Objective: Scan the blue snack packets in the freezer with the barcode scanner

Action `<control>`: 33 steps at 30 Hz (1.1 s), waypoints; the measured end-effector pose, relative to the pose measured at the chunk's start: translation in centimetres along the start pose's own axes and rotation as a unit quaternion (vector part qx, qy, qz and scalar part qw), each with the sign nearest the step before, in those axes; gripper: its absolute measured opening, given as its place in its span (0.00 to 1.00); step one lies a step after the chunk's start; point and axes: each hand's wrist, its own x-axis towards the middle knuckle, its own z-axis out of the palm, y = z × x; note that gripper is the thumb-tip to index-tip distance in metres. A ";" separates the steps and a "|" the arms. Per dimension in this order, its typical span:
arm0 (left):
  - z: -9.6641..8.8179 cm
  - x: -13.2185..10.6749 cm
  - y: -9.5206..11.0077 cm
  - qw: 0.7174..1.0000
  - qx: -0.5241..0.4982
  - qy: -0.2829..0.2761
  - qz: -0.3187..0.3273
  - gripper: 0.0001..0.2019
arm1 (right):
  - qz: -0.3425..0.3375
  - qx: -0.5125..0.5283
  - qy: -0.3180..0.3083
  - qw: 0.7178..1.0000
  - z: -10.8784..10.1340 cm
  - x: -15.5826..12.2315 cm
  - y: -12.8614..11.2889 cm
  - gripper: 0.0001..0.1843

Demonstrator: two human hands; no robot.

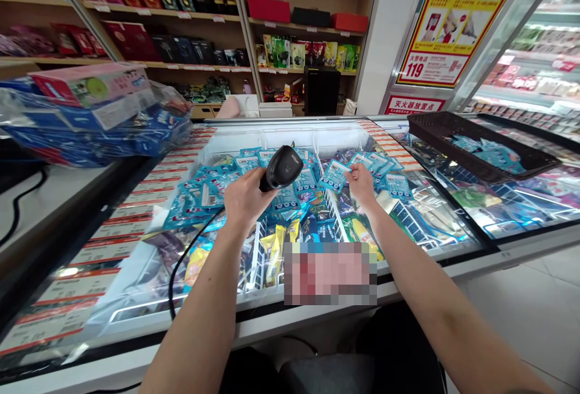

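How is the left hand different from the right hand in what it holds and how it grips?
The left hand is closed around a black scanner with a cable; the right hand only pinches a blue packet with its fingers. The scanner is dark and rounded, the packet flat and light blue. Both hands are over the open freezer.

**Scanner and packet over the freezer**

A black handheld scanner (281, 168), its cable trailing down toward the freezer's front edge, is held upright with its head tilted toward a light-blue packet (334, 174). The packet (flat, printed, slightly lifted) sits atop a heap of similar blue packets inside the open chest freezer (290, 140).
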 end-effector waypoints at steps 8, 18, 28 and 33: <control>0.5 -0.2 0.5 0.998 0.000 -0.001 0.058 0.15 | 0.008 0.118 -0.005 0.993 0.0 0.2 0.0 0.15; 0.4 -0.3 1.5 0.993 -0.082 -0.034 0.081 0.17 | 0.023 0.159 -0.013 0.987 0.4 0.3 0.4 0.18; 0.4 -0.5 2.1 0.991 -0.077 -0.078 0.082 0.16 | 0.012 0.124 -0.019 0.992 0.5 0.2 0.3 0.19; 0.5 -0.6 2.1 0.991 -0.061 -0.084 0.079 0.16 | -0.004 0.089 -0.007 0.996 0.5 0.2 0.3 0.17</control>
